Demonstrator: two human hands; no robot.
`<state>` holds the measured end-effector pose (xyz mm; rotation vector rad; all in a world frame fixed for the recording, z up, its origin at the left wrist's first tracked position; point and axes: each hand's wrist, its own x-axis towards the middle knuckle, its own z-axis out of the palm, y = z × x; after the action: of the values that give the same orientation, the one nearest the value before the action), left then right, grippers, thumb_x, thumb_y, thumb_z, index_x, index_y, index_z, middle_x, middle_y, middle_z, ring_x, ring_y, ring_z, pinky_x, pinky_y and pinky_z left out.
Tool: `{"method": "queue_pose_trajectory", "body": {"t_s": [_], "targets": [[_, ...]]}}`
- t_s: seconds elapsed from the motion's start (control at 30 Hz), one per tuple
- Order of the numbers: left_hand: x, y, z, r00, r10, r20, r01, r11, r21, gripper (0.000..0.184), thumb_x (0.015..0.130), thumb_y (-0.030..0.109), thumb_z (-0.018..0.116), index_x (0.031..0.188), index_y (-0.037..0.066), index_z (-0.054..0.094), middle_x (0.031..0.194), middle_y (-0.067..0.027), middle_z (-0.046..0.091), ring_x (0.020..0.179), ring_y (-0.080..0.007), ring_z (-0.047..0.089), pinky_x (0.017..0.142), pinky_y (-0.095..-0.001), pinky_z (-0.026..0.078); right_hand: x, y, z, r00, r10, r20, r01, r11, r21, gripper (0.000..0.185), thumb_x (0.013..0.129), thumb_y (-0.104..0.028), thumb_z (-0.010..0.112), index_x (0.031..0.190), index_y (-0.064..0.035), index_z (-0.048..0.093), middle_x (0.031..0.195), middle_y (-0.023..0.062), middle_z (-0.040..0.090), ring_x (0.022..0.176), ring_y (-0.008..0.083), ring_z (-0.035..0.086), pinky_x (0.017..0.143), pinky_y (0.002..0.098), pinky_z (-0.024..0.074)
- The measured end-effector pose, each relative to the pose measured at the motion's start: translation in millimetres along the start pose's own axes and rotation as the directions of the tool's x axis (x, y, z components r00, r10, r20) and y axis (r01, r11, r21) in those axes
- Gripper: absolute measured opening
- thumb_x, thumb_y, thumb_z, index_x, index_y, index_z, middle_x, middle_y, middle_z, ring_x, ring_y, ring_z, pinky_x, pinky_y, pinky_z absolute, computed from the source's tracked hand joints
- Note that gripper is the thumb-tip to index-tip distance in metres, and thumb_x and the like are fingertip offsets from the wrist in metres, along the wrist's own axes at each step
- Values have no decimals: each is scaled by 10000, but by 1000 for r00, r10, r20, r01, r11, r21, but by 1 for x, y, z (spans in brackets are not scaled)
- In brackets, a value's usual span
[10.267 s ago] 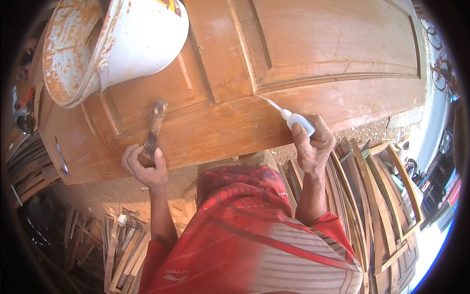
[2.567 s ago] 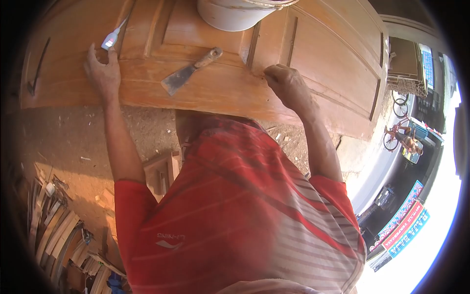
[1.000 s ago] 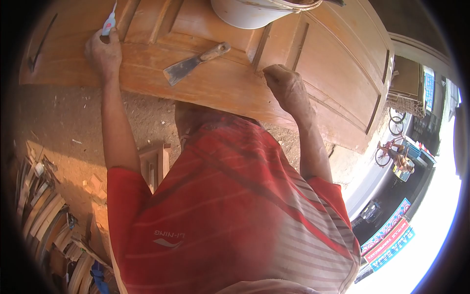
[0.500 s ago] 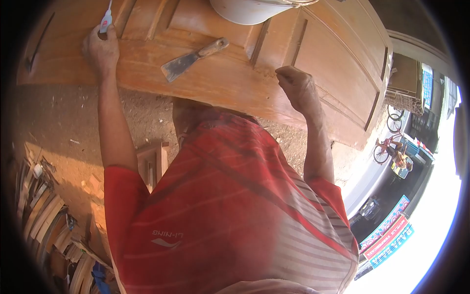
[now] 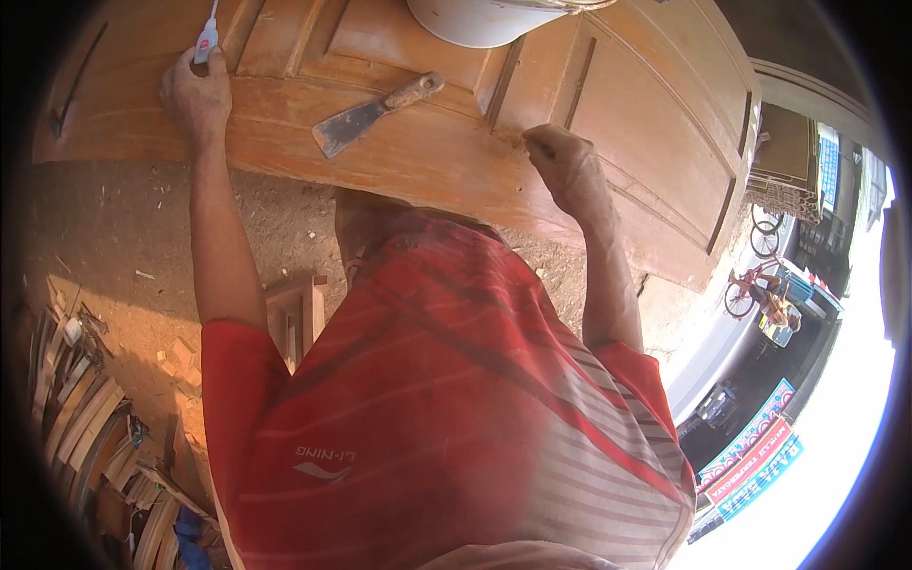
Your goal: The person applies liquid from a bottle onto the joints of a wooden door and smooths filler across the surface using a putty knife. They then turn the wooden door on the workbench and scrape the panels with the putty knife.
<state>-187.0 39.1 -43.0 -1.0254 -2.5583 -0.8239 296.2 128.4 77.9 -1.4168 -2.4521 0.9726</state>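
A panelled wooden door (image 5: 418, 176) lies flat in front of me. My left hand (image 5: 198, 95), at the upper left, is closed around a small white glue bottle (image 5: 206, 42) with a thin nozzle and a red mark, its tip pointing away from me. My right hand (image 5: 567, 166) is over the door's near right part, with fingers curled in at the wood; anything pinched in them is hidden. Between the hands, a putty knife (image 5: 375, 114) with a worn handle and stained blade rests on the door.
A white bucket (image 5: 480, 24) stands on the door at the top edge. Wood offcuts (image 5: 90, 418) are piled at lower left on the dirt ground. At the far right are stacked boards (image 5: 787, 157), a bicycle (image 5: 750, 294) and a person (image 5: 777, 309) beside the road.
My right hand has shifted slightly left and away from me across the door, fingers still curled. The left hand, glue bottle and putty knife stay in place.
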Motion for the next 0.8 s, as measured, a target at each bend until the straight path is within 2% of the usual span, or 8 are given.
{"method": "queue_pose_trajectory", "body": {"t_s": [0.23, 0.37, 0.43, 0.57, 0.67, 0.73, 0.8], "targets": [[2, -3, 0, 998, 64, -15, -64, 998, -23, 484, 914, 412, 710, 1206, 27, 719, 1220, -224, 679, 1195, -391, 597, 1050, -483, 440, 0, 1, 0, 1000, 3, -6, -3, 1000, 25, 144, 933, -80, 640, 1035, -2, 704, 925, 211, 701, 865, 386, 695, 762, 427, 544], [2, 2, -3, 999, 44, -6, -44, 999, -11, 485, 918, 407, 704, 1223, 30, 714, 1224, -231, 676, 1195, -393, 597, 1054, -481, 438, -1, -1, 0, 1000, 30, 0, -30, 998, 58, 145, 930, -76, 633, 1029, 5, 701, 926, 212, 700, 870, 382, 695, 766, 428, 540], [2, 0, -4, 998, 52, 48, -51, 999, -14, 500, 915, 412, 706, 1252, 42, 703, 1275, -224, 643, 1225, -384, 567, 1054, -489, 445, -1, 1, 0, 1000, 27, -4, -27, 999, 48, 149, 927, -77, 633, 1030, 7, 700, 928, 213, 700, 871, 383, 695, 766, 429, 539], [2, 0, -1, 997, 70, 20, -70, 997, -25, 507, 922, 423, 692, 1262, 47, 701, 1273, -223, 645, 1214, -396, 573, 1050, -491, 447, -3, -2, 2, 999, 35, -37, -33, 998, 45, 150, 923, -76, 631, 1021, 15, 700, 928, 220, 701, 875, 384, 696, 768, 435, 536], [3, 8, -6, 997, 82, -1, -82, 997, 13, 521, 925, 449, 684, 1260, 49, 704, 1259, -219, 650, 1187, -405, 588, 1032, -496, 460, -4, -7, 2, 997, 73, -25, -72, 996, 49, 146, 923, -77, 629, 1006, 19, 702, 921, 223, 705, 880, 388, 696, 774, 438, 536], [5, 14, -11, 994, 83, 75, -92, 989, 119, 535, 924, 469, 684, 1255, 49, 706, 1234, -220, 658, 1158, -407, 602, 1011, -502, 475, -5, -7, 3, 997, 67, -39, -65, 997, 47, 150, 925, -84, 629, 1002, 21, 703, 920, 223, 707, 883, 391, 695, 779, 436, 536], [8, 16, -11, 995, 70, 67, -77, 991, 108, 529, 926, 469, 683, 1248, 49, 710, 1207, -221, 663, 1146, -402, 605, 990, -503, 484, -4, -6, 3, 997, 61, -51, -59, 997, 44, 154, 927, -91, 629, 998, 24, 704, 920, 223, 710, 887, 394, 694, 783, 435, 536]]}}
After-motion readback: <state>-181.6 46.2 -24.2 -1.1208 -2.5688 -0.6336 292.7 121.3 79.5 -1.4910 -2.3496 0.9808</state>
